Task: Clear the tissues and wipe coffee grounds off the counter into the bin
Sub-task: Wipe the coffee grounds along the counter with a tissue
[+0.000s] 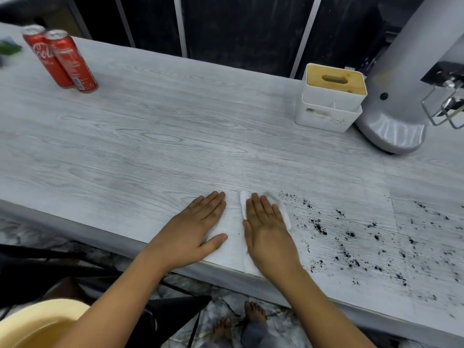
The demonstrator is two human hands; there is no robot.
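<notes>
A white tissue [283, 209] lies flat near the front edge of the grey wood-grain counter [150, 146]. My right hand [268, 229] presses flat on it, fingers together, with the tissue showing around the fingertips and at the wrist. My left hand [198, 232] rests flat on the counter just left of it, holding nothing. Dark coffee grounds [351, 242] are scattered over the counter to the right of the tissue. Below the counter at the bottom left is the rim of a pale yellow bin [37, 320].
Two red cola cans [62, 59] stand at the back left. A white tissue box with a wooden lid [331, 96] sits at the back right, beside a grey machine [401, 96]. A black stand [175, 312] and bare feet are on the floor below.
</notes>
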